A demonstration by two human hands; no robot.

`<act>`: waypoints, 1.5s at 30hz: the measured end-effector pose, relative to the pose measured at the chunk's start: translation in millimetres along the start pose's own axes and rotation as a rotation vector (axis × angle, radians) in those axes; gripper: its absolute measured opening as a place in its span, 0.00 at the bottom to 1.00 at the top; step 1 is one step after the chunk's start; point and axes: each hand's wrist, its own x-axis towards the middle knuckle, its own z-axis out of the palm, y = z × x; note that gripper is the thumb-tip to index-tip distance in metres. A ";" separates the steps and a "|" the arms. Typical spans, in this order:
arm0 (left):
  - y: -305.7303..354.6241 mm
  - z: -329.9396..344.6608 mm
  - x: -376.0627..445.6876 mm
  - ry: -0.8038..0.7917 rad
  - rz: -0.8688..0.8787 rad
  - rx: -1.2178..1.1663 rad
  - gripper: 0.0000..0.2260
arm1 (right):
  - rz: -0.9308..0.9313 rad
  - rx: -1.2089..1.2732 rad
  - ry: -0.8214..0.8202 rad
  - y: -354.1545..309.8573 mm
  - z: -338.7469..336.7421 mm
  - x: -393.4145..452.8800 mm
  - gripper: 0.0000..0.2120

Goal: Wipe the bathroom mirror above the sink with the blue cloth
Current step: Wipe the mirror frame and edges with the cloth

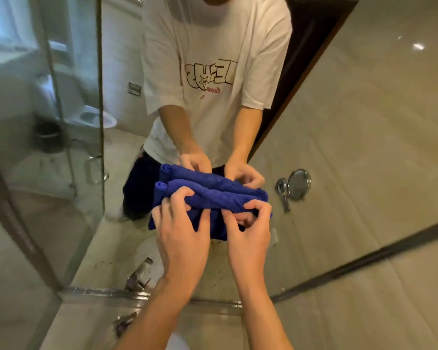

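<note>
Right up against the mirror (364,122) I've got the blue cloth (213,195) bunched into a roll lying left-to-right, my left hand (181,223) clamped on its left end and my right hand (250,226) pinching the right end, both equally close, so I'd guess a sideways swipe comes easiest.

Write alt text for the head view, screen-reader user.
Two bare hands, left hand and right hand, press a bunched blue cloth against the mirror, fingers curled into it. The glass reflects the person in a white T-shirt, a glass shower door and a small round wall mirror.
</note>
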 end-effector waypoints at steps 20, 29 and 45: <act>137.2 240.0 -171.5 -0.546 0.051 -0.196 0.17 | 0.152 0.026 0.269 156.9 -286.4 106.1 0.20; 155.3 276.2 -197.8 -0.710 0.042 -0.235 0.19 | 0.219 0.054 0.403 181.6 -324.5 120.2 0.17; 182.7 194.5 -107.6 -0.330 0.341 -0.132 0.16 | -0.090 0.141 0.407 66.8 -269.6 125.9 0.17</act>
